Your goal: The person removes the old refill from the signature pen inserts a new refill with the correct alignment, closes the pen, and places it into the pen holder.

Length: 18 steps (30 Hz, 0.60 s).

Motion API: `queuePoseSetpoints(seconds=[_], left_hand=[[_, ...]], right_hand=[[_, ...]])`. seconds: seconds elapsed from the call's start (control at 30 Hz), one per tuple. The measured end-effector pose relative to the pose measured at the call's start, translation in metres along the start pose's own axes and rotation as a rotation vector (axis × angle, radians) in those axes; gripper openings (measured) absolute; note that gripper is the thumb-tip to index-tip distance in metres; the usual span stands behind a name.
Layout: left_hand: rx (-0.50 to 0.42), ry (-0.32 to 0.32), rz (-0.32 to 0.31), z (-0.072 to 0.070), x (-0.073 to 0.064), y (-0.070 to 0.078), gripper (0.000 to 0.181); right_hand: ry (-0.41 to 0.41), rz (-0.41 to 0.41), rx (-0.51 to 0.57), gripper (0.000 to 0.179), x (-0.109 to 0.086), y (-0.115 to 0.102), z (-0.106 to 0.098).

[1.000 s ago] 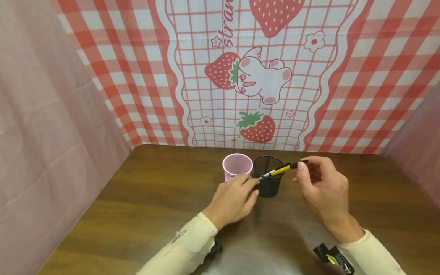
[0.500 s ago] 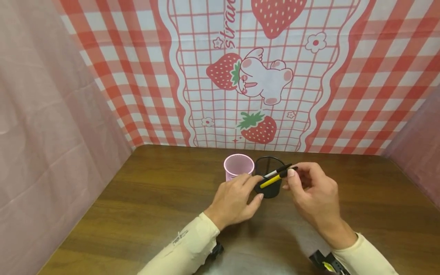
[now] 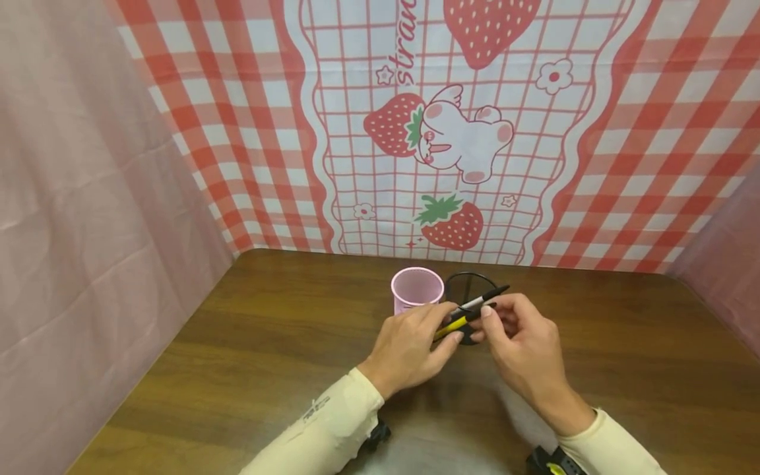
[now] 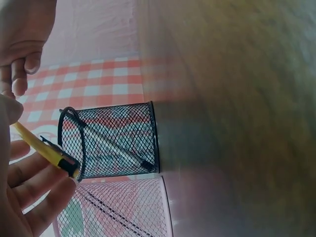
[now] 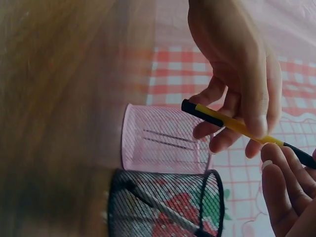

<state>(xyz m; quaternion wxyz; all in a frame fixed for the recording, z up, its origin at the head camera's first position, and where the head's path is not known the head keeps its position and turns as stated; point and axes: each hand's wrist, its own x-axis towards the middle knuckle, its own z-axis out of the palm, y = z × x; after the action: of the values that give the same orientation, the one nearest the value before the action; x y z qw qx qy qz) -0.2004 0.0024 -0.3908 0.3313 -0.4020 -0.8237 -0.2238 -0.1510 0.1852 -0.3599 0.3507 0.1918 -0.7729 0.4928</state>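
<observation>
A yellow pen [image 3: 454, 325] with black ends slants between both hands, in front of the black mesh pen cup [image 4: 103, 168]. My right hand [image 3: 528, 346] pinches its black upper end between thumb and fingers. Around the lower part is my left hand [image 3: 410, 346], with its thumb on the barrel and fingers behind, as the right wrist view shows. A grey-white pen [image 4: 114, 148] with black ends leans inside the black cup. Touching or nearly touching that cup on its left stands a pink mesh cup [image 5: 165, 155]. The left hand partly hides both cups in the head view.
The cups stand on a brown wooden table [image 3: 267, 330]. Behind rises a red-and-white checked cloth [image 3: 273, 132] with strawberry prints. Pink curtains [image 3: 119, 231] hang at both sides.
The right hand has moved left and down with the yellow pen, away from over the black cup's rim. The pen's lower end now lies in the left hand's fingers.
</observation>
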Motion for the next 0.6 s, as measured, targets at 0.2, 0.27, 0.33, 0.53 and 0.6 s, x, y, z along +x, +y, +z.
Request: queuePoseSetpoints(seconds=[0.2, 0.27, 0.33, 0.53, 0.6], left_hand=[[-0.027, -0.032, -0.023, -0.001, -0.001, 0.0, 0.034], [-0.029, -0.041, -0.021, -0.001, 0.0, 0.0, 0.033], [-0.018, -0.057, -0.017, -0.001, 0.001, -0.001, 0.032], [0.058, -0.087, 0.018, -0.002, -0.001, 0.0, 0.021], [0.07, -0.088, 0.025, -0.002, -0.002, -0.001, 0.019]], right_hand=[[-0.035, 0.224, 0.084, 0.004, -0.003, -0.003, 0.002], [-0.049, 0.266, 0.112, 0.006, -0.002, -0.004, 0.002], [-0.058, 0.296, 0.143, 0.008, -0.001, -0.003, 0.002], [-0.078, 0.361, 0.217, 0.009, -0.002, 0.004, 0.001], [-0.089, 0.377, 0.24, 0.009, -0.002, 0.007, 0.002]])
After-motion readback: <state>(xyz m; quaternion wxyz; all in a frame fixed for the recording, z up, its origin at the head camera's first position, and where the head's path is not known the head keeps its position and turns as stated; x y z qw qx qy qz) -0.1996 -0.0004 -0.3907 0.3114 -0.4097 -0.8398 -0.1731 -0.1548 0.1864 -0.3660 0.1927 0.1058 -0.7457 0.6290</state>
